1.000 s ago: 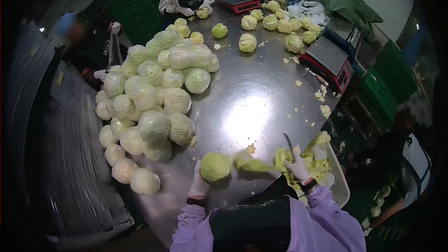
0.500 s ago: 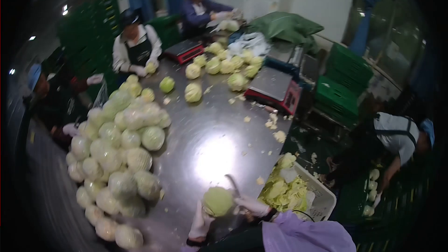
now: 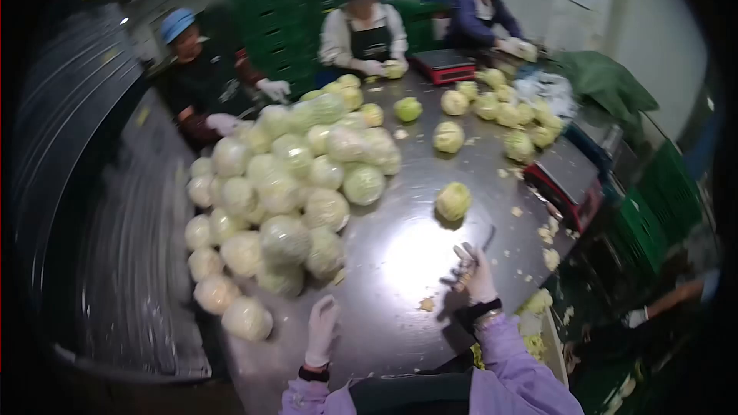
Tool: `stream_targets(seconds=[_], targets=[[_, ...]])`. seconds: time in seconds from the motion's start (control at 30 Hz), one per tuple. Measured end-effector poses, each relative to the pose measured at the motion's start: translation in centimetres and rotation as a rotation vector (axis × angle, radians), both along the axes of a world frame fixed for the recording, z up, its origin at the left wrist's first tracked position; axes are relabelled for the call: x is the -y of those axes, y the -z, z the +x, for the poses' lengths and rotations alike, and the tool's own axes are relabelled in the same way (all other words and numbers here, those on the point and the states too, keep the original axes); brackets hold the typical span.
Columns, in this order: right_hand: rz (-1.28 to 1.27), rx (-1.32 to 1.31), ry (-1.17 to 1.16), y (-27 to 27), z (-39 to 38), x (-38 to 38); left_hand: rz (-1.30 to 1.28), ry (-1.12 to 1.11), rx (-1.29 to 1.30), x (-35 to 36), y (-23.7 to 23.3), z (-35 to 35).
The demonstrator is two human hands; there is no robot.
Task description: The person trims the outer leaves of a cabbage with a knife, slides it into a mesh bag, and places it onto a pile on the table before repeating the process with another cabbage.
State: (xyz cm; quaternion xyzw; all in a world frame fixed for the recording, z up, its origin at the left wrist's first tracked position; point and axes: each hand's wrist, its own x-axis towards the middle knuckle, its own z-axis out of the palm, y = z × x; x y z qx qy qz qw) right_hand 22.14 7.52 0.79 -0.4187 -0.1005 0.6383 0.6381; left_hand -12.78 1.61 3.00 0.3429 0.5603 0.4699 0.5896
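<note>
My left hand (image 3: 323, 329), in a pale glove, is above the table's near edge. Its fingers are partly curled with nothing in them, right of the wrapped cabbages. My right hand (image 3: 475, 275), also gloved, holds a knife (image 3: 490, 240); its thin dark blade points away from me and the handle is mostly hidden in the glove. Just beyond that hand a trimmed cabbage (image 3: 453, 201) sits on the metal table (image 3: 384, 261). To the left rises a heap of cabbages in clear film (image 3: 284, 240).
Loose cabbages (image 3: 507, 114) lie at the far end, near a red scale (image 3: 443, 66) and another scale (image 3: 565, 173). Leaf scraps dot the right side. A crate of leaves (image 3: 555, 353) stands at my right. Co-workers (image 3: 370, 31) stand across the table; another bends at the right.
The cabbage that was in my left hand now lies farther up the table, out of my hands. My hands have moved apart. The head view has swung left.
</note>
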Motion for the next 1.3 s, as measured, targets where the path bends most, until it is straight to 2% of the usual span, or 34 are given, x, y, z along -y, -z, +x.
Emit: stream_targets(seconds=[0.03,0.07,0.1,0.17,0.2,0.27,0.4,0.47,0.5,0.57,0.63,0.7,0.73,0.8,0.9,0.93,0.97,1.03,1.1,1.17,1.23,1.3], targets=[[-0.036,-0.028,0.002,0.9,-0.8,0.1,0.184,-0.151,-0.178,-0.8,1.7,-1.1],[-0.09,0.006,-0.021,-0.4,-3.1,1.4,0.369,-0.278,-0.36,-1.7,2.6,-2.1],[-0.089,0.016,-0.091,0.4,-4.1,2.2,0.366,-0.323,-0.365,-2.3,1.6,-2.7],[-0.124,-0.066,-0.298,5.5,-4.3,3.9,0.471,-0.445,-0.54,-4.0,-0.5,-3.4],[-0.172,0.034,-0.415,5.3,-4.6,5.2,0.463,-0.46,-0.535,-5.1,-1.1,-3.9],[-0.212,-0.049,-0.464,5.0,-6.4,6.7,0.581,-0.404,-0.985,-7.7,-1.9,-5.5],[-0.214,0.038,-0.619,8.3,-6.8,8.3,0.411,-0.395,-0.931,-14.7,-0.9,-9.1],[-0.244,0.087,-0.637,8.8,-6.9,8.7,0.409,-0.288,-0.585,-17.2,-1.0,-9.8],[-0.267,0.115,-0.643,8.4,-7.0,8.8,0.422,-0.286,-0.578,-17.6,-0.9,-9.5],[-0.283,0.121,-0.597,8.0,-7.4,9.0,0.496,-0.258,-0.666,-16.8,-0.4,-9.2],[-0.326,0.109,-0.628,8.4,-7.5,9.7,0.518,-0.234,-0.625,-13.6,-0.5,-8.7],[-0.327,0.111,-0.638,6.7,-8.2,9.7,0.757,-0.121,-0.91,-9.8,0.6,-8.7],[-0.324,0.115,-0.652,5.7,-8.6,9.6,0.745,-0.113,-0.91,-8.3,1.9,-8.4],[-0.292,0.087,-0.698,6.2,-9.0,9.1,0.613,-0.169,-0.239,-5.0,4.4,-6.9],[-0.249,0.037,-0.709,5.3,-10.7,8.1,0.411,-0.073,-0.361,-1.7,8.0,-5.0],[-0.234,0.121,-0.718,3.1,-11.6,7.5,0.415,-0.072,-0.209,-0.8,8.4,-3.9],[-0.231,0.104,-0.671,4.1,-12.5,7.3,0.404,-0.062,-0.208,-0.5,8.3,-3.1],[-0.16,0.196,-0.711,3.5,-13.1,6.7,0.4,0.118,-0.469,0.0,7.8,-1.5],[-0.084,0.149,-0.659,5.7,-13.0,6.5,0.501,0.144,-0.535,0.0,7.2,0.2],[0.004,0.112,-0.588,5.9,-12.3,6.6,0.704,0.314,-0.803,-0.1,5.6,1.7],[-0.006,0.384,-0.584,4.3,-11.2,6.9,0.781,0.36,-0.765,0.4,6.1,2.5],[-0.037,0.37,-0.568,3.1,-10.1,8.0,0.794,0.366,-0.618,1.4,6.4,2.8]])
